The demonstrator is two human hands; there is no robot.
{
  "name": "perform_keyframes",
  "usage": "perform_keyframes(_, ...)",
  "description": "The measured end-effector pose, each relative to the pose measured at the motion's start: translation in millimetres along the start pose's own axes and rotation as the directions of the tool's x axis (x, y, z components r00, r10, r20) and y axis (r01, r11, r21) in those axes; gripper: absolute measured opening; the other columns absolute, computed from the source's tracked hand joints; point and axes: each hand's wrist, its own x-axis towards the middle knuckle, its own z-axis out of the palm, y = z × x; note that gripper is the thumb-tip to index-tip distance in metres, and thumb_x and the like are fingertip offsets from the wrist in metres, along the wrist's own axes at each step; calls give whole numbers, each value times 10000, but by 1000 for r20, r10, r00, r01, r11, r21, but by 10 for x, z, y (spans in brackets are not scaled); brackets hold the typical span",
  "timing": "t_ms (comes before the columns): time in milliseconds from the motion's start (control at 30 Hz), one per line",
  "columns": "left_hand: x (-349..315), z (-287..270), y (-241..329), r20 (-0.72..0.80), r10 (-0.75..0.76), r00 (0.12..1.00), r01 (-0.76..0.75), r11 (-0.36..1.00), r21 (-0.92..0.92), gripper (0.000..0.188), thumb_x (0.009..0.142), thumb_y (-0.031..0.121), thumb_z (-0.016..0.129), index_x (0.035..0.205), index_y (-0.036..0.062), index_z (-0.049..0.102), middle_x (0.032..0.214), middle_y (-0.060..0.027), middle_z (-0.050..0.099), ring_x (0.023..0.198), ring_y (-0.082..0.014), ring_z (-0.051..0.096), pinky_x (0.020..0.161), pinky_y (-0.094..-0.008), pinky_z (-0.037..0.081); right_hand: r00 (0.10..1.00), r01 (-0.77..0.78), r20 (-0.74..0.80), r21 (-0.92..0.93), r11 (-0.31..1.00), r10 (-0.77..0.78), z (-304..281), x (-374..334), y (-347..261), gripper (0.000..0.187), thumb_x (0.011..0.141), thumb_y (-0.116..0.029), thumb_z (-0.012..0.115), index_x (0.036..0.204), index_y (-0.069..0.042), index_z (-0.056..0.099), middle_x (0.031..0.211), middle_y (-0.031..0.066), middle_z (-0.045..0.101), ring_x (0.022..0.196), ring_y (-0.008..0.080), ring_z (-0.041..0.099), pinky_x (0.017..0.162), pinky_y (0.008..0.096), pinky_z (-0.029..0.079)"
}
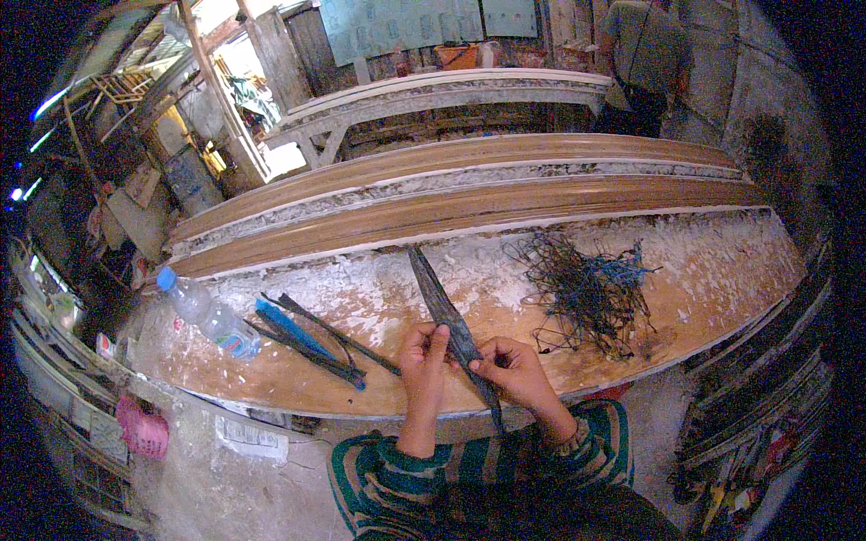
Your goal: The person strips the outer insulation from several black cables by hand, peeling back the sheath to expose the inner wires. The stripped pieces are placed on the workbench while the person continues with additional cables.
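Note:
Between my two hands runs a long, flat, dark grey strip (435, 287), wide in the middle and tapering toward my lap. Its far end lies on the plaster-spattered wooden table (271, 383). My left hand (424, 359) pinches it near the middle, thumb on top. Just below, my right hand (514, 368) grips it between thumb and fingers. What it is made of I cannot tell. To the left lie several narrow dark strips (316, 353) with a blue strip (293, 326) among them. Right of my hands sits a tangled heap of black and blue strands (591, 293).
A clear plastic bottle (212, 316) with a blue cap lies at the table's left. Long wooden mouldings (451, 209) stretch across the far side. Behind them stand a white bench (451, 88) and a person (642, 63). A pink basket (142, 427) is at lower left.

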Motion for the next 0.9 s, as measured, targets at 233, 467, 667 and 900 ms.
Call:
perform_keyframes(233, -2, 37, 9, 406, -131, 904, 85, 988, 129, 145, 777, 86, 617, 895, 52, 540, 814, -2, 588, 677, -88, 547, 538, -214, 450, 990, 12, -137, 246, 969, 22, -7, 18, 35, 122, 787, -91, 618, 737, -51, 513, 699, -1, 555, 627, 61, 482, 582, 204, 391)
perform_keyframes(467, 1, 11, -84, 342, -37, 939, 1, 994, 106, 124, 774, 78, 623, 860, 57, 535, 794, 11, 558, 708, -77, 513, 636, -210, 422, 981, 38, -194, 219, 975, 6, 10, 1, -21, 102, 796, -94, 606, 750, -53, 525, 701, -16, 527, 659, 57, 463, 581, 202, 376)
perform_keyframes(667, -10, 28, -91, 239, 60, 969, -101, 981, 165, 115, 773, 57, 620, 849, 48, 533, 782, 5, 563, 711, -75, 517, 632, -216, 429, 967, 122, -242, 193, 974, -73, 33, 33, -24, 75, 783, -71, 614, 794, -47, 544, 697, -26, 510, 652, 56, 458, 590, 195, 381)
perform_keyframes(900, -16, 12, -50, 163, 51, 985, -73, 989, 132, 161, 778, 31, 604, 926, 33, 539, 870, -26, 592, 773, -97, 550, 676, -233, 448, 991, 56, -125, 63, 996, -47, 18, 31, 41, 80, 780, -49, 607, 835, -31, 551, 723, -18, 533, 657, 62, 482, 614, 203, 406)
